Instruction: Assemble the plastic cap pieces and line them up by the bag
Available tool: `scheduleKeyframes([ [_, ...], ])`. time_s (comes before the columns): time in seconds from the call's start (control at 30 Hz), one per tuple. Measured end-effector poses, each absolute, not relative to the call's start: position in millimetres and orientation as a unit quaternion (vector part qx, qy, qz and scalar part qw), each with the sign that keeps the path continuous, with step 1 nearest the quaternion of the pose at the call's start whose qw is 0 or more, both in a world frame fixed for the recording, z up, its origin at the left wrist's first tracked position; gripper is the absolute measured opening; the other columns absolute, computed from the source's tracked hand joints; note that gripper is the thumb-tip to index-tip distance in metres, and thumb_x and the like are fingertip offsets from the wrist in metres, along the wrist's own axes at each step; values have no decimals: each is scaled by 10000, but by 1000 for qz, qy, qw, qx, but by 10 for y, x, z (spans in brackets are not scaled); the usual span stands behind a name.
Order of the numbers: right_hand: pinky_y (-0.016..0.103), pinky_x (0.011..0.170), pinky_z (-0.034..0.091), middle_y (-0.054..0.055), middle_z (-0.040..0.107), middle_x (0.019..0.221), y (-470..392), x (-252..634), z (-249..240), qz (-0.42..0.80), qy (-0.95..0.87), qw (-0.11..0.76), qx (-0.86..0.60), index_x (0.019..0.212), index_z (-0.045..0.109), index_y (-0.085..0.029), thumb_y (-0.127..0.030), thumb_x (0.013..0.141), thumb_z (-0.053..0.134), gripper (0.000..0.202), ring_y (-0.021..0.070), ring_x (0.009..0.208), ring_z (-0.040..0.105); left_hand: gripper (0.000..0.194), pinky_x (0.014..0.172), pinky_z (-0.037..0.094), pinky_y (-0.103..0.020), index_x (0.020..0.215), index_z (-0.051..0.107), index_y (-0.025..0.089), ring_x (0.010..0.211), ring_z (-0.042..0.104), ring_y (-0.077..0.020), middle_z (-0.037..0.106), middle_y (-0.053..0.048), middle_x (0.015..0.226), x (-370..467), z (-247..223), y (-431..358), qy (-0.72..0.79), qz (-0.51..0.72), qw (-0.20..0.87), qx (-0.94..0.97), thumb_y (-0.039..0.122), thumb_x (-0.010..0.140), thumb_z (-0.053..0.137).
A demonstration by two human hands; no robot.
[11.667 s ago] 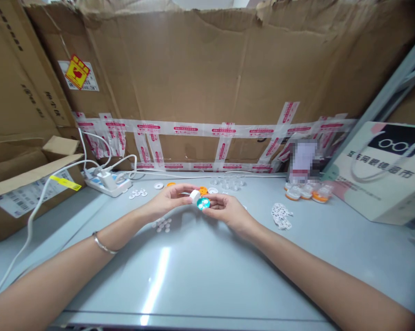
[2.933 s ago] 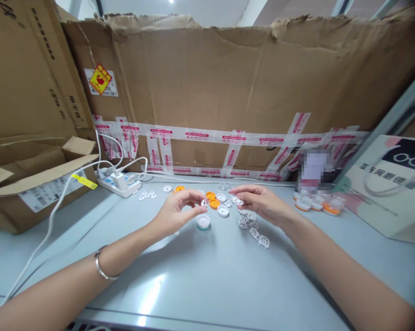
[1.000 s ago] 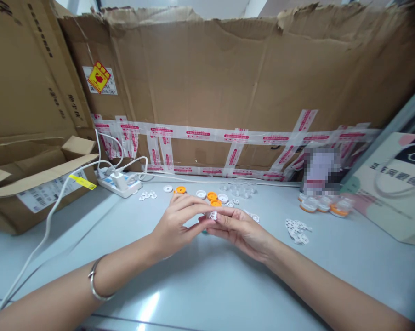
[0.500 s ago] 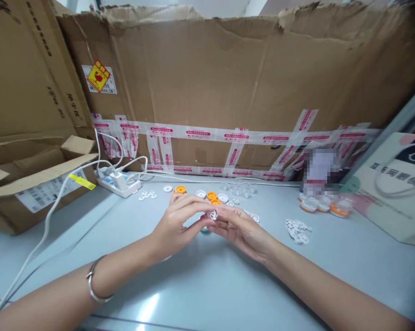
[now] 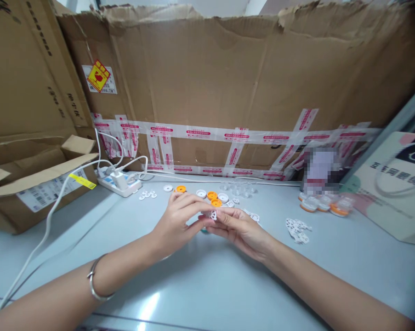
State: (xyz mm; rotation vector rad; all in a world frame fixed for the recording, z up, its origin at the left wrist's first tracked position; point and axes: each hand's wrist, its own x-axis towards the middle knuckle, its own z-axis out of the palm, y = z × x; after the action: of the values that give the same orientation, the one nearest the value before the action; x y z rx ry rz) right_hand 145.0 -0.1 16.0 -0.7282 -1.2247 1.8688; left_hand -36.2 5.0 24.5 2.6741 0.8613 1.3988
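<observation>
My left hand [image 5: 175, 223] and my right hand [image 5: 243, 231] meet above the table, fingertips closed around a small white plastic piece with cut-out holes [image 5: 213, 215]. The fingers cover much of it. A teal edge [image 5: 204, 230] shows just below the fingertips; the rest of that thing is hidden. Beyond the hands lie orange round caps [image 5: 212, 196] and white round caps [image 5: 201, 194]. More flat white cut-out pieces [image 5: 253, 217] lie partly behind my right hand.
Small white discs [image 5: 147, 195] and a power strip [image 5: 122, 185] with white cables are at the left, near an open carton [image 5: 38, 184]. Clear domed parts [image 5: 238, 189] lie at the back. Orange-based clear assemblies [image 5: 338, 208] and white cut-out pieces [image 5: 297, 230] are at the right.
The white piece has turned slightly between my fingertips. Both hands stay in nearly the same place, and the things on the table have not moved.
</observation>
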Motion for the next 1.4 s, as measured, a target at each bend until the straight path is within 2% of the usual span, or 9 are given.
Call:
scheduleKeyframes([
  [0.1,326,914,431,61,704,919,-18,1439,187,721,-497,386,-290,928,703,-198,-388,782,613,257,142,893,636,107,758,337,-300,916,602,210,791,609,-136,678,3,853,-362,239,61,264,456,-35,849,201,810,606],
  [0.27,358,890,443,47,703,894,-54,1380,198,671,-530,412,-315,985,692,-214,-325,714,693,293,154,857,628,138,758,319,-305,935,586,202,744,610,-124,688,7,839,-338,238,29,250,466,-93,843,144,810,593],
  [0.43,365,827,468,52,706,814,-86,1326,196,630,-536,440,-349,960,705,-200,-434,686,682,361,167,781,634,159,744,316,-304,961,590,207,720,592,-126,673,12,790,-328,192,13,255,450,-123,847,142,817,573],
  [0.7,364,831,464,48,700,803,-81,1339,212,600,-562,435,-369,922,678,-163,-448,702,657,360,173,780,636,127,748,346,-301,946,591,202,800,596,-143,677,-9,876,-329,150,45,275,433,-92,853,164,827,569],
  [0.83,362,797,459,-3,684,658,-76,1364,180,554,-587,431,-403,1000,504,-195,-376,740,647,347,174,732,651,192,746,381,-286,1012,576,208,817,593,-137,660,-5,903,-336,115,66,282,417,-62,862,157,827,567],
  [0.97,349,755,456,-34,675,630,-104,1373,161,513,-621,433,-405,981,363,-239,-334,794,597,313,169,704,650,159,716,415,-285,977,586,188,771,589,-143,652,-20,858,-335,95,71,280,409,-54,867,148,825,564],
  [1.2,346,761,466,-18,686,641,-86,1379,170,522,-618,428,-402,934,381,-231,-359,800,583,274,171,717,660,151,707,420,-292,980,604,180,710,577,-139,651,-24,792,-342,126,79,277,382,-58,880,165,848,532],
  [1.33,362,781,474,10,696,700,-28,1404,154,553,-620,390,-395,954,403,-214,-368,781,599,303,186,765,669,122,692,405,-289,944,611,187,682,570,-133,644,-13,760,-336,104,90,283,379,-51,880,194,854,528],
  [1.4,355,787,471,18,701,745,-29,1406,145,518,-645,392,-403,963,402,-217,-358,804,567,269,182,791,667,113,687,401,-287,935,608,185,672,569,-132,641,-10,750,-334,87,92,283,379,-48,880,196,848,538],
])
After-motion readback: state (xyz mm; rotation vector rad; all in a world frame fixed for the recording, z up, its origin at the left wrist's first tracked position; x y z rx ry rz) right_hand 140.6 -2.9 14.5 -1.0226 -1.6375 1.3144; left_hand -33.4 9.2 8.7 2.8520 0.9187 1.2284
